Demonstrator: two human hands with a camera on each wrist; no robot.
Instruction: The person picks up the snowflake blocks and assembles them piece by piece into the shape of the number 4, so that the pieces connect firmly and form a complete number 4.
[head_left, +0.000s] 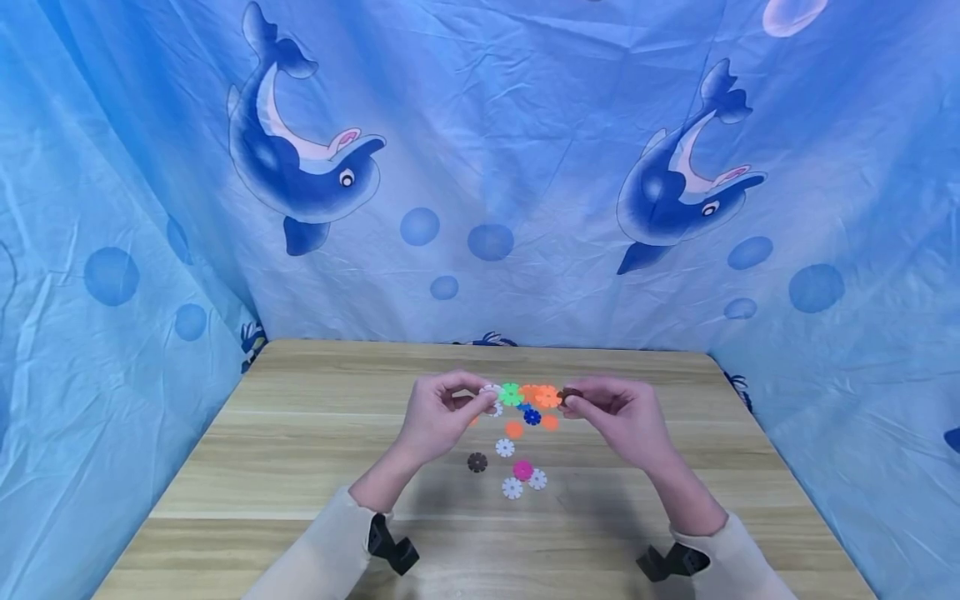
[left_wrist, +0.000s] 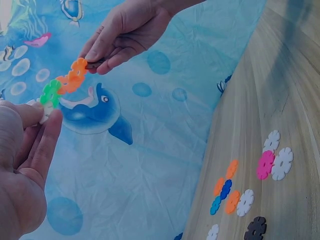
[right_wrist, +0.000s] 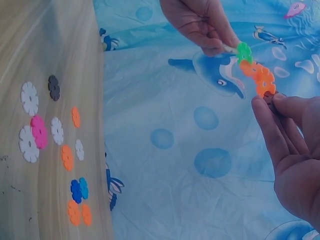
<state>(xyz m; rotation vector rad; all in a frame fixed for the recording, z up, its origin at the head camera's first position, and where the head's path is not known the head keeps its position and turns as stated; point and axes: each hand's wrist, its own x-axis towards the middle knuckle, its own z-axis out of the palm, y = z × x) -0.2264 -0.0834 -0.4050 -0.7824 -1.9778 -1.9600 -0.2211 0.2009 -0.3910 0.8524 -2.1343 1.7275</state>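
A short chain of slotted plastic snowflake discs stretches between both hands, raised above the table. My left hand [head_left: 438,421] pinches the white disc [left_wrist: 46,112] at one end between thumb and fingers. Beside it come a green disc [head_left: 511,394] and two orange discs [right_wrist: 265,82], joined edge to edge. At the other end my right hand [head_left: 626,421] grips a dark brown disc [head_left: 567,396], partly covered by its thumb and fingers.
Loose discs lie on the wooden table [head_left: 300,467] below the hands: a pink disc [head_left: 522,471], a dark brown one [head_left: 477,462], a dark blue one [head_left: 532,417], and several white and orange ones. A blue dolphin-print curtain [head_left: 487,167] hangs behind.
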